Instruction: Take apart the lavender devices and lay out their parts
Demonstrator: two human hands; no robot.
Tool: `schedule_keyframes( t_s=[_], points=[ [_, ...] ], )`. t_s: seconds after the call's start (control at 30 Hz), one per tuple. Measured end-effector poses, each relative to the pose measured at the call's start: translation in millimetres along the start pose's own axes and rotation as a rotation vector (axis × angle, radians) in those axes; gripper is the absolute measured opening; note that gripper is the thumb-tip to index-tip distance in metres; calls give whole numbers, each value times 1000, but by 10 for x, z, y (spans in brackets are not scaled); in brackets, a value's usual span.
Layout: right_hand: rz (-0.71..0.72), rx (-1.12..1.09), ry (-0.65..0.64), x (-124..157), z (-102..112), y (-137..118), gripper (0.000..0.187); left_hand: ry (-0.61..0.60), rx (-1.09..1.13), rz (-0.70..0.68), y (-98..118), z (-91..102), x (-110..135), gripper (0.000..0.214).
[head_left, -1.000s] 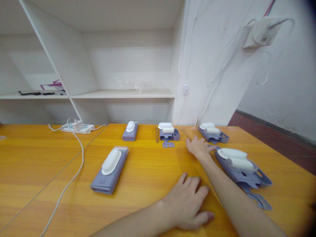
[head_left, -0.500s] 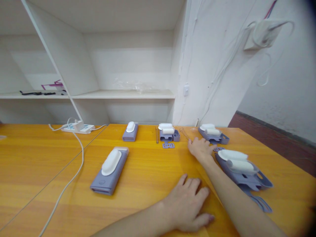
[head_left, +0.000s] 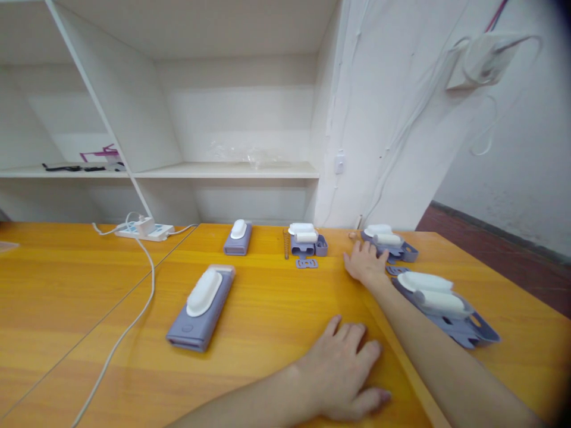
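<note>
My left hand point(head_left: 341, 371) rests palm down on the table, fingers spread, holding nothing. My right hand point(head_left: 366, 261) reaches forward, palm down with its fingers apart. Just beyond its fingertips is a small brownish, coil-like thing point(head_left: 353, 235); whether they touch cannot be told. Beside this hand lies an opened purple-grey device point(head_left: 408, 254) with a white oval pad and a white roller. A flat slotted plate point(head_left: 397, 270) sits by the wrist. Nearer, a larger-looking opened device point(head_left: 464, 324) of the same kind lies right of my forearm.
Another opened device point(head_left: 303, 249) lies at the back middle, with a coil spring point(head_left: 286, 245) on its left and a slotted plate point(head_left: 307, 263) before it. Two closed devices point(head_left: 187, 334) point(head_left: 236, 246) lie on the left. A power strip point(head_left: 158, 232) trails a white cable point(head_left: 151, 285).
My right hand has shifted slightly forward. The spring that lay left of it no longer shows there; a small coil-like bit appears beyond the fingertips. The left hand stays put.
</note>
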State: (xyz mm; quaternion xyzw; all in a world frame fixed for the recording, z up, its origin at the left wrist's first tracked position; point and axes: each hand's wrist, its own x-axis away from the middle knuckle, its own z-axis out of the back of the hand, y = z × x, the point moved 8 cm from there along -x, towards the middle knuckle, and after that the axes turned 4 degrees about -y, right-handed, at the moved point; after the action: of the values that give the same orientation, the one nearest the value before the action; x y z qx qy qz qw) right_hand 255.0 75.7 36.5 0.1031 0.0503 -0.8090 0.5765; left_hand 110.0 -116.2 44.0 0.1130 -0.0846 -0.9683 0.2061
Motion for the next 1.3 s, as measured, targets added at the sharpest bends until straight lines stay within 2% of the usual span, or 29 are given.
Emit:
schedule_keyframes(
  t_s=[0.07,0.17,0.3,0.37,0.43,0.57,0.7,0.83,0.9,0.97,1.0,1.07,1.17,1.23,1.3],
  points=[
    [48,-39,115,89,186,-85,50,3,6,-3,-2,5,3,52],
    [245,-237,258,353,398,-340,40,4,9,-12,-3,1,9,50],
    [480,-653,306,699,385,-535,39,4,1,-5,-2,-8,11,45],
    [484,-816,287,736,282,-487,38,2,-7,-1,-1,3,24,41],
    [424,-925,272,687,180,-355,38,-8,-26,5,-13,28,67,38],
    [298,-1014,311,537,99,10,39,-14,-101,78,-176,148,297,34],
    [162,-1011,419,511,111,328,39,82,-301,270,-600,445,700,30],
    [251,-965,463,604,223,281,34,194,-569,661,-1236,883,1237,40],
    [328,-927,473,666,298,184,31,174,-602,911,-1574,1039,1536,49],
    [383,-906,474,725,357,88,30,65,-465,1115,-1878,1044,1791,60],
    [402,-905,468,753,376,40,30,7,-384,1154,-1976,1009,1856,63],
    [430,-921,440,818,397,-63,29,-23,-304,1159,-2056,973,1868,64],
    [500,-960,347,955,404,-287,28,57,-217,1026,-1969,920,1618,69],
    [575,-979,254,1072,407,-467,31,84,-60,810,-1804,808,1300,83],
    [659,-974,155,1193,415,-621,43,87,117,567,-1591,695,973,94]
  ],
)
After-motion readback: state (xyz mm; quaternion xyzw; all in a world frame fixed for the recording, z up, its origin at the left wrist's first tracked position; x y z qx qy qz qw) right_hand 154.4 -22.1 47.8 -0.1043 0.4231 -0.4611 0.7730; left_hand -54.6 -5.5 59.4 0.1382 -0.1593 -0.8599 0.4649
